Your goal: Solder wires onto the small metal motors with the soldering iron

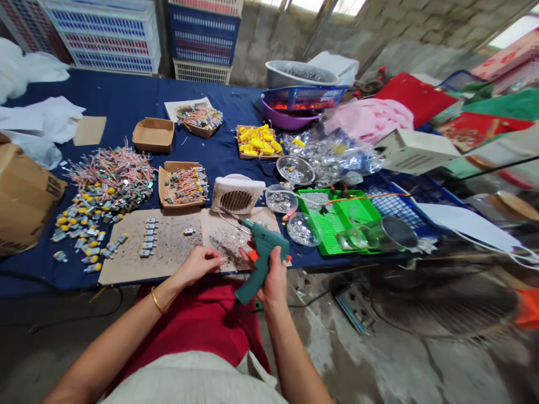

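Glue gun (267, 244) gripped in curled right hand (274, 280) | barrel (246, 224) aimed leftward, slightly away, over cardboard (272, 217) | left hand (201, 265) nearly closed; whether anything is held cannot be told | lone motor (189, 231) set beyond left hand, the nearer one

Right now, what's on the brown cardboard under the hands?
A row of small silver motors, another apart, dark specks and a white slatted box at its far edge. The left hand, right hand and green plastic glue gun hide what lies beneath.

On the box (27, 196) at the left edge of the worktop (120, 101), dark letters (19, 245) are blurred; only "AD" is readable.
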Motion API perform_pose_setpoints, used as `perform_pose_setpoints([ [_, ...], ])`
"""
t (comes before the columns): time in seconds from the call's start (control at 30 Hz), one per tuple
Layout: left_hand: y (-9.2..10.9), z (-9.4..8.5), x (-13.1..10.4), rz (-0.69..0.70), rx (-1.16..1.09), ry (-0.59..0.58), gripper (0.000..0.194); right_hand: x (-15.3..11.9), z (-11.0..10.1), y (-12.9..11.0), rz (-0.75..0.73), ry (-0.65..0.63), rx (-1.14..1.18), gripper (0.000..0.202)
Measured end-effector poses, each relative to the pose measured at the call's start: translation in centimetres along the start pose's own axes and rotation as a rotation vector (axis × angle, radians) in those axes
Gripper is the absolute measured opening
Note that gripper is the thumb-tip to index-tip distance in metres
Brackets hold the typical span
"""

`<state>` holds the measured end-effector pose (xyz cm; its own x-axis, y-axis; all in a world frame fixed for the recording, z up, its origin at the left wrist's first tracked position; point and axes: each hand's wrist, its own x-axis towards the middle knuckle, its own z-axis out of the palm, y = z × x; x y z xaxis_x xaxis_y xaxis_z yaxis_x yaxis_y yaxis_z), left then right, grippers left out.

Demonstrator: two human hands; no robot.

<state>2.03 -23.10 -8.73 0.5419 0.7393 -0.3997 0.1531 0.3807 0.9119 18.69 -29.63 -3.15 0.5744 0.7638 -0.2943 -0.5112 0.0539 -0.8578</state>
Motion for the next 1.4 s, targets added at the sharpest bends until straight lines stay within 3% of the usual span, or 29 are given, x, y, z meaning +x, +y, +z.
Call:
perform_pose_setpoints([
  [0.07,0.0,-0.1,0.5,-0.028,0.069,-0.013,0.029,-0.7,-2.6,-1.8,-0.042,0.146,-0.151,0.059],
  [0.13,0.2,-0.1,1.4,-0.106,0.091,-0.051,0.027,-1.8,-5.4,-3.9,0.019,0.237,-0.345,0.06],
  [0.2,0.5,-0.1,2.8,-0.147,0.115,-0.068,0.024,-2.9,-7.7,-5.5,0.045,0.218,-0.496,0.059],
  [0.27,0.9,-0.1,4.2,-0.104,0.214,-0.05,0.019,-3.4,-8.7,-6.2,0.03,0.118,-0.617,0.055],
  [0.43,1.9,-0.8,7.2,0.12,0.625,0.012,0.015,-1.8,-7.3,-4.9,-0.177,-0.077,-0.985,0.051],
  [0.6,2.7,-1.4,8.6,0.17,0.845,-0.047,0.021,-0.6,-6.2,-4.0,-0.353,-0.164,-1.18,0.047],
  [0.93,5.8,-0.7,10.2,0.158,1.187,-0.161,0.023,-1.5,-6.8,-4.4,-0.347,-0.122,-1.201,0.046],
  [1.13,5.4,-1.2,9.7,0.141,1.132,-0.196,0.02,-1.8,-6.8,-4.7,-0.328,-0.116,-1.179,0.047],
  [1.4,3.3,-1.0,9.2,0.197,0.855,0.018,0.017,-1.4,-6.7,-4.6,-0.284,-0.086,-1.143,0.05],
])
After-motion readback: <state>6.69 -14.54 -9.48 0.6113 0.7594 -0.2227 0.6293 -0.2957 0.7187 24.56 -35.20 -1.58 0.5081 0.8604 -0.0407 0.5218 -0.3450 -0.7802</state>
